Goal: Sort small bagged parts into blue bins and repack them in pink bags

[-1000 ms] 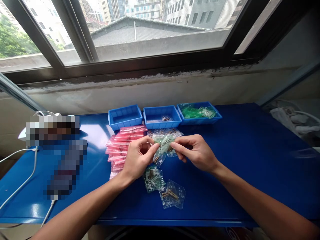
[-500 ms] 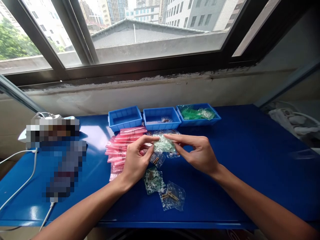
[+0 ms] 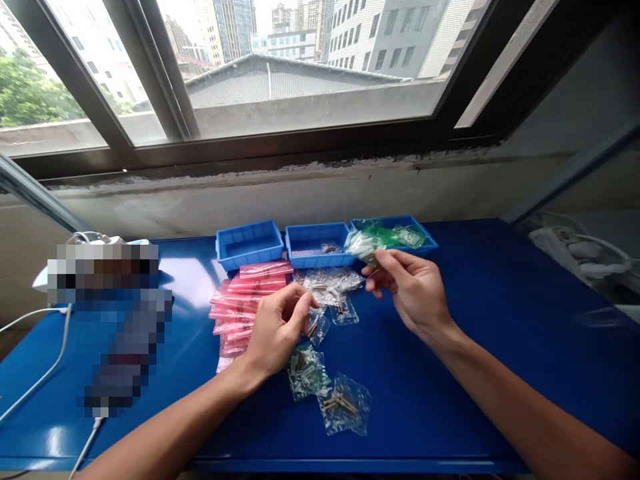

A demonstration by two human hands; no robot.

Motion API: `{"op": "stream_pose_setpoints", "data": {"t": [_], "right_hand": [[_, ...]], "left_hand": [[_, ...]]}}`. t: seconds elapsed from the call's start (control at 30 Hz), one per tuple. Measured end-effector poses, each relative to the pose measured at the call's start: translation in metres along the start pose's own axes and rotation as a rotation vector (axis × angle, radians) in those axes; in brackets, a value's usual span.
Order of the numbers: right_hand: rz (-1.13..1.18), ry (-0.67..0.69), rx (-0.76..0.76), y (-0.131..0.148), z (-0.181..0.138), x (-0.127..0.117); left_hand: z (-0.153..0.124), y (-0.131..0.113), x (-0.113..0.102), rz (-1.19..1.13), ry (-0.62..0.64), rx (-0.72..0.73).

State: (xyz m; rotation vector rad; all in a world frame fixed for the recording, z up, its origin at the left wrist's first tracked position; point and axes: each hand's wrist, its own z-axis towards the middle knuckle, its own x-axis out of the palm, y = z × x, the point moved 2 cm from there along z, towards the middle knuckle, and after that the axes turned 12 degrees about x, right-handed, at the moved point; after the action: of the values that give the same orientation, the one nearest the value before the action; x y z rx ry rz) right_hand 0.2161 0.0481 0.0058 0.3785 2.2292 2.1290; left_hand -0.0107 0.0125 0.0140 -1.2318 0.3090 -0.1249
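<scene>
My right hand (image 3: 413, 290) pinches a small green-tinted plastic bag (image 3: 361, 245) by its lower edge. The bag hangs over the near left corner of the right blue bin (image 3: 430, 247), which holds more green bags (image 3: 407, 235). My left hand (image 3: 277, 327) is curled, thumb close to the index finger, with nothing visible in it. It hovers between the pink bags (image 3: 235, 310) and a clear bag with small brass-coloured pieces (image 3: 320, 327). Closer to me lie another green-tinted bag (image 3: 307, 373) and a clear bag of brass-coloured pins (image 3: 345, 405).
Left of the right bin stand a middle blue bin (image 3: 315, 260) with a small clear bag inside and a left blue bin (image 3: 250, 245). Several clear bags (image 3: 330, 283) are heaped before them. White cables (image 3: 65, 347) and blurred-out items occupy the table's left side.
My right hand has carried the green-tinted bag away from my left hand, up and right to the right bin. My left hand has let go of it and sunk slightly, fingers curling.
</scene>
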Motion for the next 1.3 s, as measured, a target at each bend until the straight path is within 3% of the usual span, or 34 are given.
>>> {"op": "stream_pose_setpoints", "data": {"t": [0.13, 0.33, 0.43, 0.6, 0.7, 1.0, 1.13, 1.3], "right_hand": [[0.137, -0.145, 0.042, -0.011, 0.018, -0.016], [0.015, 0.002, 0.073, -0.009, 0.018, -0.015], [-0.218, 0.189, -0.077, 0.000, -0.001, -0.001], [-0.717, 0.720, -0.379, -0.003, -0.040, 0.026], [-0.861, 0.865, -0.427, -0.009, -0.049, 0.032], [-1.213, 0.900, -0.429, -0.010, -0.052, 0.038], [-1.161, 0.875, -0.296, -0.011, -0.051, 0.039], [-0.883, 0.842, -0.049, -0.014, -0.042, 0.033]], "left_hand": [[0.000, 0.000, 0.000, 0.017, 0.013, 0.001], [-0.001, 0.001, -0.001, 0.006, -0.007, 0.009], [0.000, 0.000, -0.001, -0.030, -0.036, 0.009], [0.000, 0.000, -0.001, -0.073, -0.061, 0.000], [0.000, 0.000, -0.001, -0.071, -0.058, -0.003], [0.000, 0.002, -0.001, -0.058, -0.035, 0.010], [0.001, 0.001, -0.001, -0.034, -0.024, 0.008], [0.001, 0.001, -0.001, -0.056, -0.041, 0.012]]}}
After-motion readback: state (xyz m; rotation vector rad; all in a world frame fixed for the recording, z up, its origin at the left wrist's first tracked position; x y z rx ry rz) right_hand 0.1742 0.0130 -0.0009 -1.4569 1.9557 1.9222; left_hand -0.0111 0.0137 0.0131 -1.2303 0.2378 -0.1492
